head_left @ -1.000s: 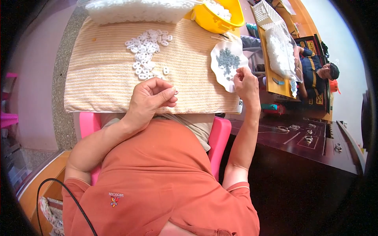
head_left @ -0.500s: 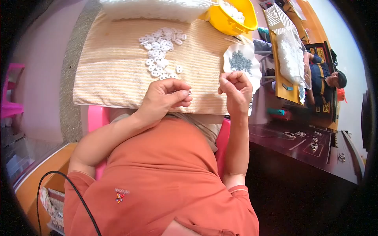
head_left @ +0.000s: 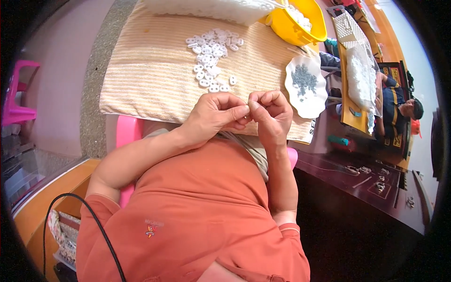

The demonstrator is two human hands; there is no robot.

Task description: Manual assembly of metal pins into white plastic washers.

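Above the front edge of the striped cloth, my left hand (head_left: 217,114) and my right hand (head_left: 273,117) meet fingertip to fingertip. The left thumb and index finger are closed in a pinch around a small whitish piece, mostly hidden by the fingers. My right thumb and index finger are pinched against it; anything between them is too small to make out. Just beyond the hands lies a loose pile of small white oval plastic pieces (head_left: 206,58) with two holes each. A white scalloped plate (head_left: 307,105) holding a heap of small dark grey bits (head_left: 304,80) is beyond my right hand.
A clear bag of white pieces (head_left: 211,10) lies along the cloth's far side. Beside it stands a yellow basket (head_left: 286,30) with more white pieces. Pink chair arms (head_left: 129,129) flank me. At the right, a person (head_left: 399,105) sits by another table with a filled bag (head_left: 361,77).
My right hand has moved left and met my left hand, so their fingertips now touch. The view has shifted, placing the table things further right and slightly higher.
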